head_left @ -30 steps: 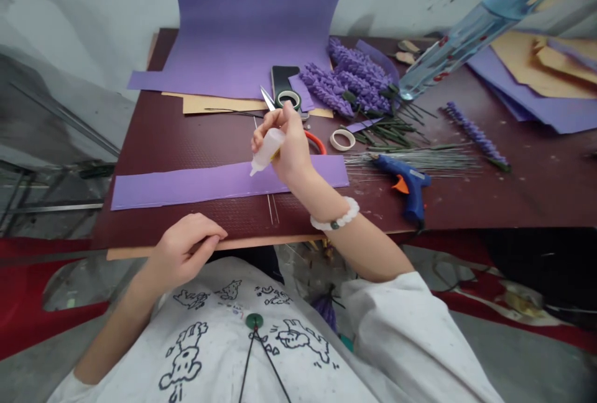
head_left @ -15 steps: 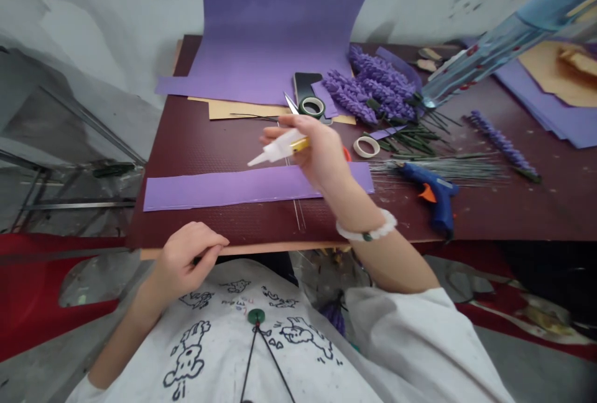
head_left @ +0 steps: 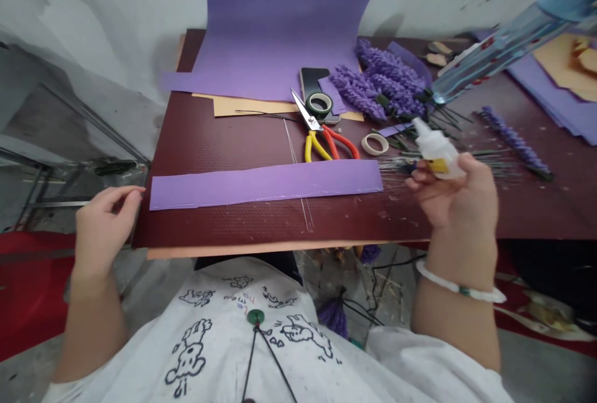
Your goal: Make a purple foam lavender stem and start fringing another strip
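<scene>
Glue bottle held tight in a person's right hand, fingers closed around it, above the right side of a dark red table. The open, empty left hand hovers at the table's left edge, near a long purple strip.

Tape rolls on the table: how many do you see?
2: a dark roll of tape beside the blades of the scissors, and a pale roll of tape right of the scissors' handles. Others may be hidden.

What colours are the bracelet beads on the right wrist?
Bracelet: white, one green bead; head view.
</scene>
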The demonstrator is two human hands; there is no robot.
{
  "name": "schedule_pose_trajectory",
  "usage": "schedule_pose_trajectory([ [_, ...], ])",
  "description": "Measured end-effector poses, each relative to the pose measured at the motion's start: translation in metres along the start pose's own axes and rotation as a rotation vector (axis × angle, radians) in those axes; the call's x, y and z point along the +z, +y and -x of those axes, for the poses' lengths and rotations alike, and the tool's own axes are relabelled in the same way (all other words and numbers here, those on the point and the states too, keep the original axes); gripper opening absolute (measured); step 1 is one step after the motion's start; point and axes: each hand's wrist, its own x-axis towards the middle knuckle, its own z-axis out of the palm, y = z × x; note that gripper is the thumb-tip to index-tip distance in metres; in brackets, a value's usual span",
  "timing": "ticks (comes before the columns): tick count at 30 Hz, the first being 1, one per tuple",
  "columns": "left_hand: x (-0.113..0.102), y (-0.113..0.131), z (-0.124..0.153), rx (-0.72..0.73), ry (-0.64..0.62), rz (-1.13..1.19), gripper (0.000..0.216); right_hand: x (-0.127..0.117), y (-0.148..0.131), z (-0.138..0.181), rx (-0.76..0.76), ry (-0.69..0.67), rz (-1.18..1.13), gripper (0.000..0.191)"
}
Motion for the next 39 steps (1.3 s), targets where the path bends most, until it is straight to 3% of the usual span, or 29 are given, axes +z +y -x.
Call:
schedule_pose_trajectory([
  [7,-0.003,0.009,-0.026,0.047,-0.234,-0.032,0.036,-0.036,0.006,0.012,-0.178,-0.04,0.303,0.023],
  [12,-0.004,0.012,-0.03,0.071,-0.295,-0.054,0.033,-0.051,0.019,0.01,-0.441,0.143,0.641,0.038],
  [20,-0.005,0.015,-0.035,0.024,-0.323,-0.085,0.035,-0.05,0.038,0.006,-0.394,0.092,0.622,0.059],
  [25,-0.004,0.015,-0.038,0.03,-0.352,-0.107,0.03,-0.049,0.038,0.013,-0.45,0.069,0.913,0.073],
  [29,-0.004,0.011,-0.042,0.032,-0.372,-0.096,0.025,-0.047,0.033,0.017,-0.414,0.031,0.988,0.088],
  [34,-0.006,0.011,-0.046,0.05,-0.407,-0.085,0.022,-0.056,0.028,0.022,-0.556,-0.051,1.07,0.094],
  [39,-0.006,0.012,-0.049,0.108,-0.415,-0.093,0.018,-0.053,0.016,0.05,-0.94,0.301,1.078,0.088],
])
